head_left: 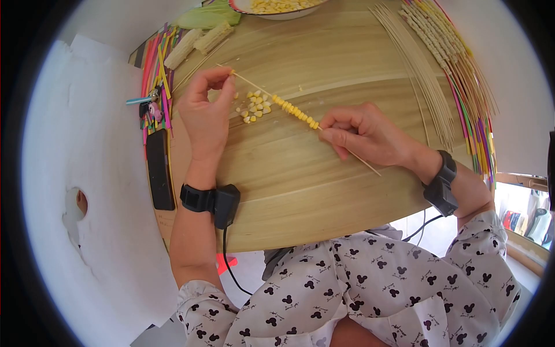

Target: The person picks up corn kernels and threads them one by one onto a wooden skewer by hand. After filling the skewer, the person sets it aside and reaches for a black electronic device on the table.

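Observation:
A thin bamboo skewer (254,84) runs slantwise between my hands, with a row of yellow corn kernels (295,111) threaded along its middle. My left hand (211,107) pinches a single corn kernel (233,72) near the skewer's upper left end. Just below the row, my right hand (367,134) grips the skewer between thumb and fingers, and the lower end sticks out past it. A small heap of loose kernels (254,107) lies on the table beside my left hand.
A red-rimmed bowl (277,15) of kernels stands at the back. Two bare cobs (198,45) and a phone (160,169) lie left on the wooden table (277,191). Bare skewers (419,75) and filled skewers (439,40) lie right. Black bands with cables circle both wrists.

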Available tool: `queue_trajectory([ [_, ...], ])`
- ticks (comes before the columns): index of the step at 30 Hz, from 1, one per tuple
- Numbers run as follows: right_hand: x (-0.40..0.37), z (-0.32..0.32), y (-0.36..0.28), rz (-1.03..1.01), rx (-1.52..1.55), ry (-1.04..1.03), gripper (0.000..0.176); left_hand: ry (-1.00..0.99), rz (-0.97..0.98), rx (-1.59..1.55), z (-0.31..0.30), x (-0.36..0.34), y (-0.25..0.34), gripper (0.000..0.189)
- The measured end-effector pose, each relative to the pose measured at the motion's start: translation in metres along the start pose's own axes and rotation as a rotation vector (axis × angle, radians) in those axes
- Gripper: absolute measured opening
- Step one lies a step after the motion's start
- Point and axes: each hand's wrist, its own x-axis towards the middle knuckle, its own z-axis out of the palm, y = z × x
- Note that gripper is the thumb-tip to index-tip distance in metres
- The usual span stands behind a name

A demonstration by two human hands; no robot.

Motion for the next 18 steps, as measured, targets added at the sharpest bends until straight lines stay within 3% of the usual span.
queue_trajectory([
  [6,0.0,0.0,-0.002,0.001,0.001,0.016,0.015,-0.119,-0.015,0.05,0.01,-0.01,0.017,0.016],
  [18,0.0,0.001,-0.001,0.011,0.029,0.046,0.017,-0.147,-0.031,-0.001,0.018,-0.016,0.023,0.015],
])
